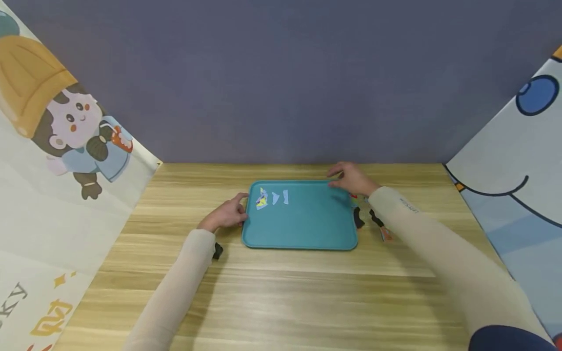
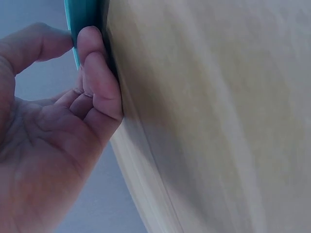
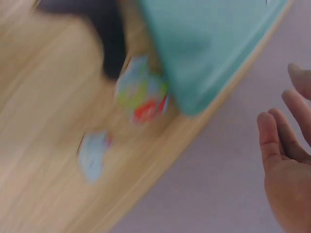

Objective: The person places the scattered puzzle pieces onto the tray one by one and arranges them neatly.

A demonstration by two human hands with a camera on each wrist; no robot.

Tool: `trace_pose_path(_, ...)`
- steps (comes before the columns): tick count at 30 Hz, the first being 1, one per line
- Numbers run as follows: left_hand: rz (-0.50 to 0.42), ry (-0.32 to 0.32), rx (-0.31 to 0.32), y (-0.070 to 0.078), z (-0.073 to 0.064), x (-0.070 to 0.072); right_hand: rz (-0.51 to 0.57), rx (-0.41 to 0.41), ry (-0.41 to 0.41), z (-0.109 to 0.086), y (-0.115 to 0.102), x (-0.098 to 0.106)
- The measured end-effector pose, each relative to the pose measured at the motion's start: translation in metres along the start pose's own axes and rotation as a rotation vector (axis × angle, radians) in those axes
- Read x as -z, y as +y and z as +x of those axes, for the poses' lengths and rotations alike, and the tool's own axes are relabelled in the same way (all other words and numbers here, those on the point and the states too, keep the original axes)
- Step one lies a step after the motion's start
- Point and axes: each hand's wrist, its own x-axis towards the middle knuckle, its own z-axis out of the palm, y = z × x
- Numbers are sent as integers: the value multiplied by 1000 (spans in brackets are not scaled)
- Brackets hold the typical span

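Note:
A teal rectangular tray (image 1: 303, 222) lies on the wooden table. Thumb and curled fingers of my left hand (image 1: 226, 214) pinch its left rim; in the left wrist view the tray's edge (image 2: 83, 14) shows between them. My right hand (image 1: 352, 179) is by the far right corner, fingers loosely bent and holding nothing; the right wrist view has it apart from the tray. On the tray's upper left are a yellow-and-lavender flat piece (image 1: 261, 199) and two small pale pieces, one of them a narrow strip (image 1: 286, 197).
Right of the tray lie several flat irregular pieces, among them a dark curved one (image 1: 358, 218), a green-and-red one (image 3: 146, 94) and a pale blue one (image 3: 92, 154). A dark piece (image 1: 217, 251) sits near the left sleeve. A grey-blue wall (image 1: 298, 83) stands behind the table.

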Motion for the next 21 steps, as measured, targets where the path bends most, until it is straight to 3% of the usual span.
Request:
trace_pose_path(4, -2, -4, 5, -1, 1, -1, -19, -32, -7, -12, 15, 18)
trace_pose_path(9, -6, -17, -3, -3, 2, 0, -80, -37, -24, -25, 39, 24)
trace_pose_path(15, -12, -16, -8, -5, 1, 2, -66, -51, -76, -39, 55, 19)
trace_pose_path(21, -6, -17, -15, -5, 1, 1, -58, -17, -69, -43, 60, 7)
